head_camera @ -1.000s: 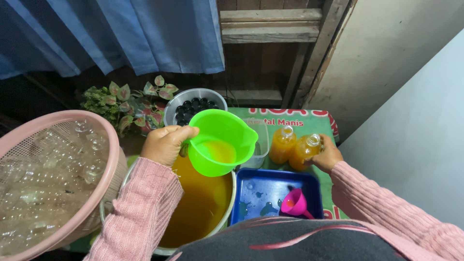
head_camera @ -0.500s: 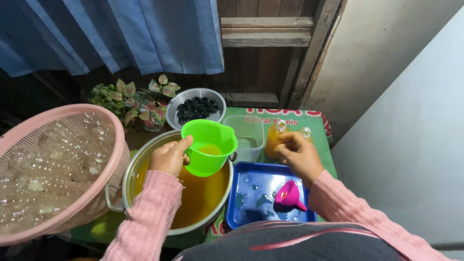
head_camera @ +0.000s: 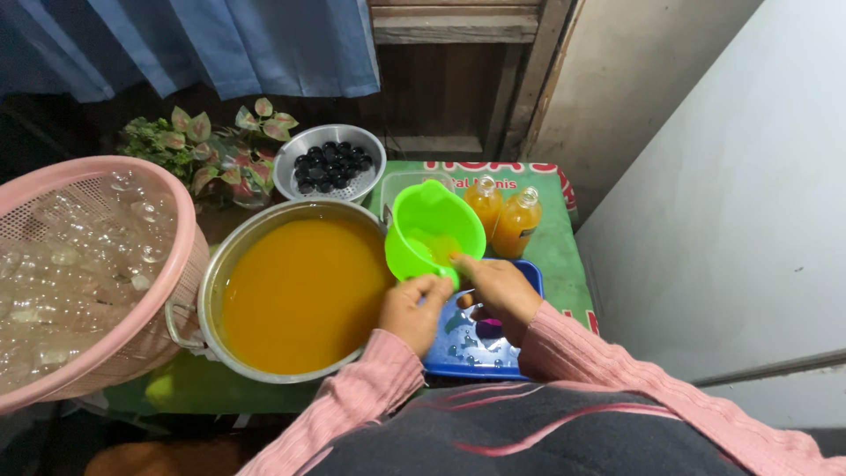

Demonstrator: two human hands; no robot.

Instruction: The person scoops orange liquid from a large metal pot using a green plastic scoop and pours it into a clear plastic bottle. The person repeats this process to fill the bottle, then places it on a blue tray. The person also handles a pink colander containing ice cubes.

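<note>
A bright green plastic jug (head_camera: 432, 231) with a little orange liquid in it hangs tilted over the right rim of a big metal pot (head_camera: 214, 273) full of orange liquid. My left hand (head_camera: 412, 312) grips the jug by its handle at the near side. My right hand (head_camera: 499, 288) lies beside it over a blue tray (head_camera: 531, 275), its fingertips touching the jug's near rim. A pink funnel (head_camera: 488, 329) shows partly under that hand. Two uncapped bottles of orange liquid (head_camera: 500, 211) stand just behind the tray.
A pink basket (head_camera: 181, 256) of clear empty bottles sits at the left, touching the pot. Behind the pot are a metal colander of black caps (head_camera: 328, 163), a leafy plant (head_camera: 207, 150) and a clear tub (head_camera: 398, 183). A wall closes the right side.
The jug has swung from over the pot's middle to its right rim and tipped. My right hand left the bottles and came back to the jug and tray.
</note>
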